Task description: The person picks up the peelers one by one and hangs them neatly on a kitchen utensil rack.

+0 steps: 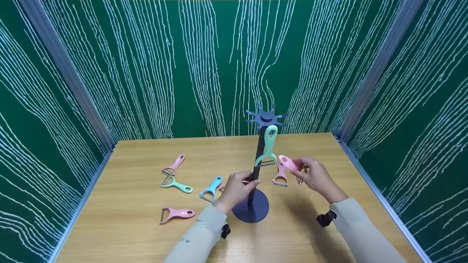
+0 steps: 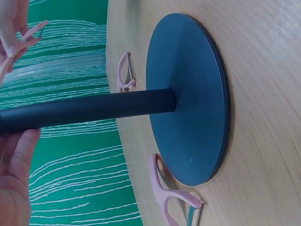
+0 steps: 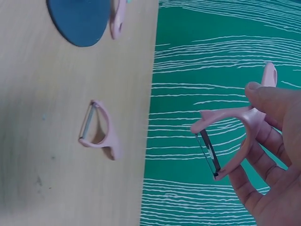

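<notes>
A dark stand with a round base (image 1: 251, 212), an upright pole (image 2: 94, 109) and a slotted star-shaped top (image 1: 266, 117) stands on the table. My left hand (image 1: 236, 190) grips the pole low down, its fingers and thumb around it. From the top hangs a green peeler (image 1: 270, 144), blade end down. Right of the pole, my right hand (image 1: 313, 174) pinches a pink peeler (image 3: 254, 117) between thumb and fingers, its holed handle end pointing up and left in the head view. Beyond that one, another pink peeler (image 3: 110, 136) lies on the table.
On the left of the table (image 1: 124, 204) lie two pink peelers, one farther back (image 1: 175, 164) and one nearer (image 1: 179, 213), with a green peeler (image 1: 179, 185) between them. A blue peeler (image 1: 212, 189) and a partly hidden pink peeler (image 2: 164, 193) lie beside the base. Green walls surround the table.
</notes>
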Available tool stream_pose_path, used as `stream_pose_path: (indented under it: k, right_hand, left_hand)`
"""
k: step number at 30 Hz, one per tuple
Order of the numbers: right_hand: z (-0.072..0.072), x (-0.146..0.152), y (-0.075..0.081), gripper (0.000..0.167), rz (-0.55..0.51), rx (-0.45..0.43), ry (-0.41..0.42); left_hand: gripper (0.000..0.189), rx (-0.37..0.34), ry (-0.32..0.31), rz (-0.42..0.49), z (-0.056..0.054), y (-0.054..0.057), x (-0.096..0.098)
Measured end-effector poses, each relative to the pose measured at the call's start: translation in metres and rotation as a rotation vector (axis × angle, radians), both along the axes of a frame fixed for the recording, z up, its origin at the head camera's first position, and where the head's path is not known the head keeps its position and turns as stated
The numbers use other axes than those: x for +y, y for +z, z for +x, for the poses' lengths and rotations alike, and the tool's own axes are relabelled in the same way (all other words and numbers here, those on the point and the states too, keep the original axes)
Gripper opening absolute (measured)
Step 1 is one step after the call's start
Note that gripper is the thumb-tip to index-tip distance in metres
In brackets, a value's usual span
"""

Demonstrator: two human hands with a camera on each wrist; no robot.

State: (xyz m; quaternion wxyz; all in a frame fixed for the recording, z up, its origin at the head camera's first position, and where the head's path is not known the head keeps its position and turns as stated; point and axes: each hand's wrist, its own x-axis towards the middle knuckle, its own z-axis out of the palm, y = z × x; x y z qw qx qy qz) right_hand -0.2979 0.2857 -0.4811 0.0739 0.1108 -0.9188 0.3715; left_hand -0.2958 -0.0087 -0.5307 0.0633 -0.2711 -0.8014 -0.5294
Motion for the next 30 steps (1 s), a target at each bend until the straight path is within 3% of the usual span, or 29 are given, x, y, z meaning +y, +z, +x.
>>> stream_pose_path:
  k: [11, 20, 30]
  right_hand:
    - [0.008, -0.006, 0.023, 0.034, -0.028, 0.066, -0.005]
    - [0.013, -0.012, 0.037, 0.034, -0.035, 0.256, 0.017]
    - [0.020, -0.016, 0.052, 0.036, -0.057, 0.387, 0.003]
  left_hand:
    - [0.018, -0.040, -0.004, -0.001, 0.000, 0.000, -0.001]
    - [0.018, 0.045, 0.015, -0.016, -0.001, -0.001, 0.000]
    - [0.017, 0.008, 0.005, -0.009, 0.000, 0.000, 0.001]
